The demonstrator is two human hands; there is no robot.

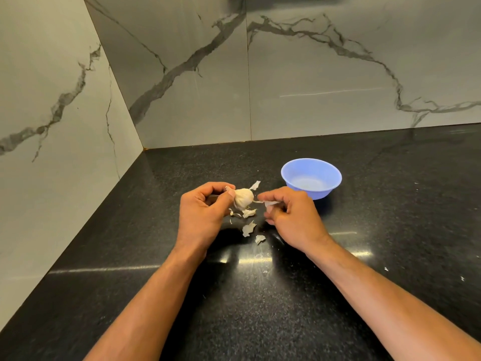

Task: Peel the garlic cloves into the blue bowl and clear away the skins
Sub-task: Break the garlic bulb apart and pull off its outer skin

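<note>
The person is at the outer-skin stage: the left hand (205, 209) grips a whole garlic bulb (243, 198) between thumb and curled fingers, just above the black counter (260, 308), while the right hand (289, 212) pinches a papery strip of skin (269, 203) that runs from the bulb's side toward it, so the two hands sit close with the bulb between them. Several loose skins (249, 227) lie on the counter below and between the hands, with one more just beyond the bulb. The blue bowl (311, 177) stands beyond the right hand, near it, and looks empty, so I'd say no clove is peeled yet. Next, I reckon, the strip wants tearing free and dropping, then the bulb breaking into cloves with a firm thumb press.
</note>
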